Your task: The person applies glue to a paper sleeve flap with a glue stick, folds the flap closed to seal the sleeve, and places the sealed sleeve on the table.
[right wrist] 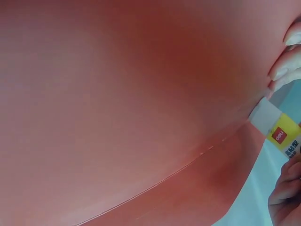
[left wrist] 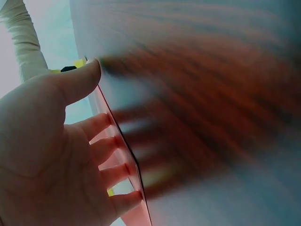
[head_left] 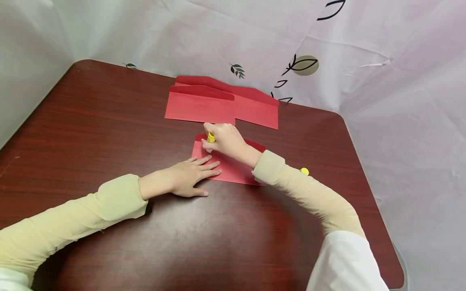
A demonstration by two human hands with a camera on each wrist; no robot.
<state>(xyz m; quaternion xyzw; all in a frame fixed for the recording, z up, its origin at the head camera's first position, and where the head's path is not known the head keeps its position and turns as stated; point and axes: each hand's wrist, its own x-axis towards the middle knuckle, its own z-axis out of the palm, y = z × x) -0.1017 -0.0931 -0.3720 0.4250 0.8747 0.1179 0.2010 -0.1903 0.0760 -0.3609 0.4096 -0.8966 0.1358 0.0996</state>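
A red envelope (head_left: 236,169) lies on the table with its flap folded open toward the far side. My left hand (head_left: 189,178) rests on the envelope's left part, fingers straight and spread, the thumb on the bare wood. My right hand (head_left: 229,139) grips a yellow glue stick (head_left: 210,137), white end down. In the right wrist view the glue stick (right wrist: 277,125) meets the paper near the flap's fold, close to the left fingertips. Seen from the left wrist, the fingers of the left hand (left wrist: 56,141) reach over the envelope's near edge.
Two more red envelopes (head_left: 200,107) with raised flaps overlap near the table's far edge. A small yellow cap (head_left: 304,171) sits to the right, beside my right forearm. Patterned white fabric (head_left: 204,40) hangs behind the brown table (head_left: 91,133).
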